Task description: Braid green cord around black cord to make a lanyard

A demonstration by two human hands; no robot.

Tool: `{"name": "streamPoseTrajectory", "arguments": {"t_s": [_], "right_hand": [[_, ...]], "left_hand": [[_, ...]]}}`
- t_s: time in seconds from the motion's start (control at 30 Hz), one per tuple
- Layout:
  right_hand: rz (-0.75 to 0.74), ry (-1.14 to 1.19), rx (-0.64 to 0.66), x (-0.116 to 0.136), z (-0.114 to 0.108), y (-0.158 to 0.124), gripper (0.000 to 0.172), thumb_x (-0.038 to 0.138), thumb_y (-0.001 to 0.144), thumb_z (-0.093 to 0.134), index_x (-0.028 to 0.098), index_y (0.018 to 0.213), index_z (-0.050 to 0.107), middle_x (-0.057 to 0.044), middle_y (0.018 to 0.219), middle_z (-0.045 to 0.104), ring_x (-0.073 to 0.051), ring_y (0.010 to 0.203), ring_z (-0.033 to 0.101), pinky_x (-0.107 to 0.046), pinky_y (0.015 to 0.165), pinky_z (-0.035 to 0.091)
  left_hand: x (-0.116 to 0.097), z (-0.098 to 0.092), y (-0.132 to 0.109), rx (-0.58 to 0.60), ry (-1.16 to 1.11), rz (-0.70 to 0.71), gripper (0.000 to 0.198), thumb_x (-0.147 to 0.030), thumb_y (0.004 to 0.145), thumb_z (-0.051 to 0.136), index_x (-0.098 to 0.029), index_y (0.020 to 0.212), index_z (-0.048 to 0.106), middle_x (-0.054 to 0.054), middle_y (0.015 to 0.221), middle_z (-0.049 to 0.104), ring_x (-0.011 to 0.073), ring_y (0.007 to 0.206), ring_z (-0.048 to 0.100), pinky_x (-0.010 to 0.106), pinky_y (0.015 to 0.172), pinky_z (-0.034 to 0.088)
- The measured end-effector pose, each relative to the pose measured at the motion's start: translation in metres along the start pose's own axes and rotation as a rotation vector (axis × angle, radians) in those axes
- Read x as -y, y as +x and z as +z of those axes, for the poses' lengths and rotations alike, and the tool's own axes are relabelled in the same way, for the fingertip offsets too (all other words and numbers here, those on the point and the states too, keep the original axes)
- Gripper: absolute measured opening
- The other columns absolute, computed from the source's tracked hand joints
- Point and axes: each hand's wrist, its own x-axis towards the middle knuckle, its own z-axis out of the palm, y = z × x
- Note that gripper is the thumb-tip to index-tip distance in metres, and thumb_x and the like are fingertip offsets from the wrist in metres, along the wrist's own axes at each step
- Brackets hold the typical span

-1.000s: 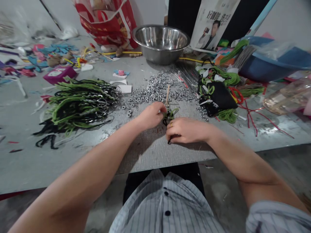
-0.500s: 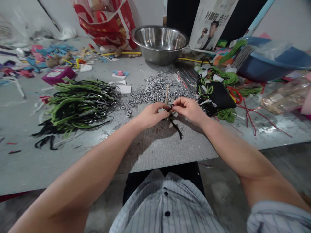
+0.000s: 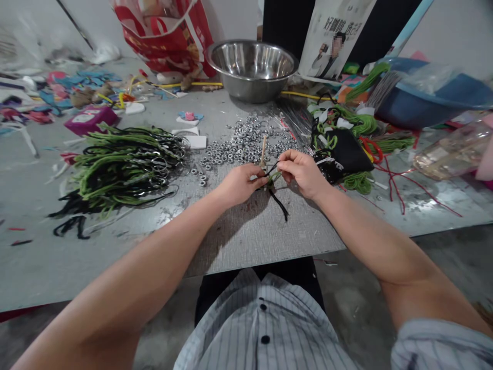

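Note:
My left hand point(image 3: 245, 182) pinches the green and black cord point(image 3: 274, 178) between thumb and fingers, over the grey table. Beside it on the right, my right hand point(image 3: 301, 173) has its fingers closed on a black strand of the same cord. A black tail point(image 3: 280, 206) of the cord hangs toward the table's front edge. Just behind my left fingertips a thin wooden stick point(image 3: 264, 149) stands upright; its lower end is hard to make out. Many small metal nuts point(image 3: 239, 146) lie spread behind both hands.
A bundle of green and black cords with metal rings point(image 3: 131, 169) lies at the left. Behind the nuts stands a steel bowl point(image 3: 252, 85). At the right are a black pouch point(image 3: 350, 151), green cords, red strings point(image 3: 393, 185) and a blue basin point(image 3: 408, 108).
My right hand has shifted slightly right and turned, drawing the black strand away from my left hand. More green cord shows between the hands. My left hand has barely moved.

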Motion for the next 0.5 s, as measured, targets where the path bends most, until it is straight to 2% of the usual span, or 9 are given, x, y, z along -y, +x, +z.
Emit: {"name": "streamPoseTrajectory", "arguments": {"t_s": [0.17, 0.33, 0.5], "right_hand": [[-0.135, -0.281, -0.037, -0.0009, -0.0008, -0.0003, 0.011, 0.026, 0.069, 0.058, 0.020, 0.070, 0.049, 0.004, 0.064, 0.049, -0.009, 0.058, 0.043, -0.026, 0.057, 0.036], [-0.235, -0.558, 0.054, -0.0038, 0.0009, -0.0027, 0.008, 0.026, 0.072, 0.058, 0.018, 0.071, 0.057, 0.002, 0.064, 0.054, -0.011, 0.059, 0.045, -0.028, 0.060, 0.035], [-0.260, -0.707, 0.127, -0.0012, 0.0043, -0.0053, 0.007, 0.023, 0.074, 0.058, 0.018, 0.069, 0.060, 0.002, 0.062, 0.055, -0.011, 0.059, 0.047, -0.027, 0.060, 0.034]], "left_hand": [[-0.0024, -0.0016, -0.0010, -0.014, -0.019, -0.042, 0.015, -0.023, 0.082, 0.054, -0.017, 0.070, 0.061, -0.001, 0.069, 0.059, 0.0107, 0.068, 0.053, 0.024, 0.066, 0.040], [-0.0011, -0.0007, -0.0006, -0.033, 0.029, -0.060, 0.020, -0.024, 0.082, 0.052, -0.017, 0.065, 0.060, -0.001, 0.064, 0.058, 0.0108, 0.064, 0.051, 0.024, 0.063, 0.040], [0.0020, 0.0040, 0.0000, -0.066, -0.025, -0.106, 0.012, -0.018, 0.078, 0.056, -0.017, 0.086, 0.065, 0.001, 0.079, 0.067, 0.0116, 0.072, 0.058, 0.024, 0.068, 0.044]]}}
